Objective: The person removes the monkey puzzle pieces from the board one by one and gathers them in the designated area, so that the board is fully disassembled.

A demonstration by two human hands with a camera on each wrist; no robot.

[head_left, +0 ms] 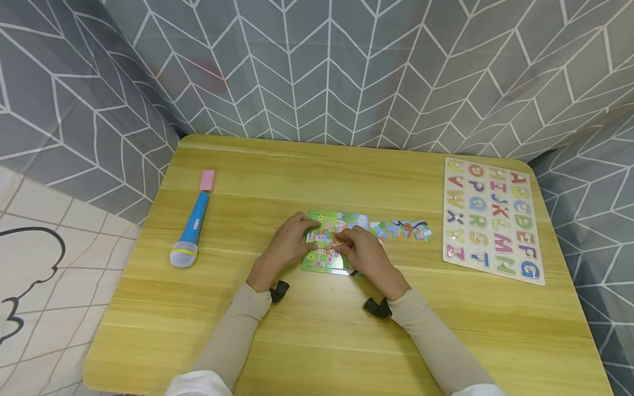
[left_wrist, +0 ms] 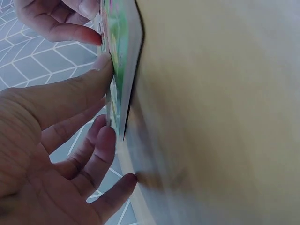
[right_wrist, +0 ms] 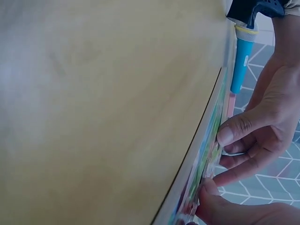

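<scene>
A colourful jigsaw puzzle (head_left: 317, 264) lies flat on the wooden table, many of its pieces fitted in the tray. At its left side my left hand (head_left: 287, 242) rests with spread, loosely bent fingers; in the left wrist view the thumb (left_wrist: 89, 86) touches the puzzle's surface near its edge. My right hand (head_left: 369, 256) is over the puzzle's right half, thumb and forefinger drawn together over the middle. They seem to pinch a puzzle piece, mostly hidden by the fingers. Just right of the tray lie several loose puzzle pieces (head_left: 408, 231).
A blue toy microphone (head_left: 195, 223) lies at the left, below a pink block (head_left: 207, 180). On the right is an alphabet board (head_left: 487, 264) with coloured letters. Patterned grey curtains (head_left: 317, 71) hang behind the wooden table (head_left: 317, 346).
</scene>
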